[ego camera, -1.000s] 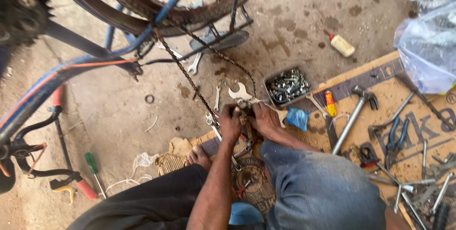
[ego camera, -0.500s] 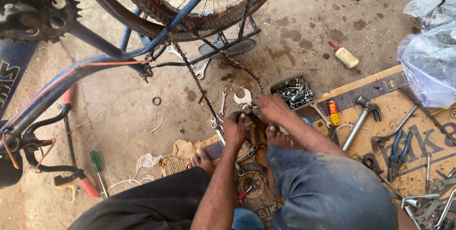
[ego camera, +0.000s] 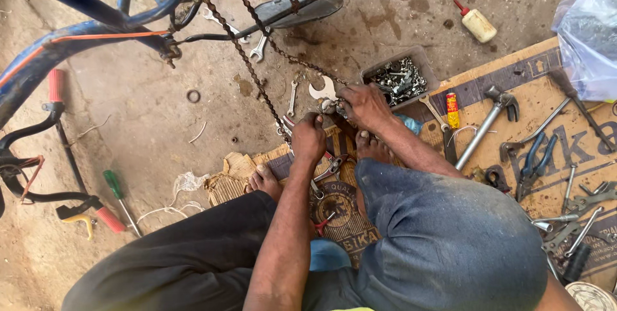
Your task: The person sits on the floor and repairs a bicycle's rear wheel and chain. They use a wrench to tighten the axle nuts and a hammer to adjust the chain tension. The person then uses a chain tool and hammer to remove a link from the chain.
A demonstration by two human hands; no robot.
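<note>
A rusty bicycle chain hangs from the upturned blue bicycle down to the floor in front of me. My left hand is closed around the chain's lower end by a pair of pliers. My right hand grips the other run of chain beside a flat silver spanner. My bare feet rest on a piece of cardboard under my hands.
A grey tray of nuts and bolts sits just behind my right hand. A hammer, blue-handled pliers and several spanners lie on the cardboard at right. An oil bottle, a green screwdriver and a plastic bag lie around.
The view has dropped and closed in on my hands. Both hands stay on the chain near the spanner, the right hand reaching a little further forward.
</note>
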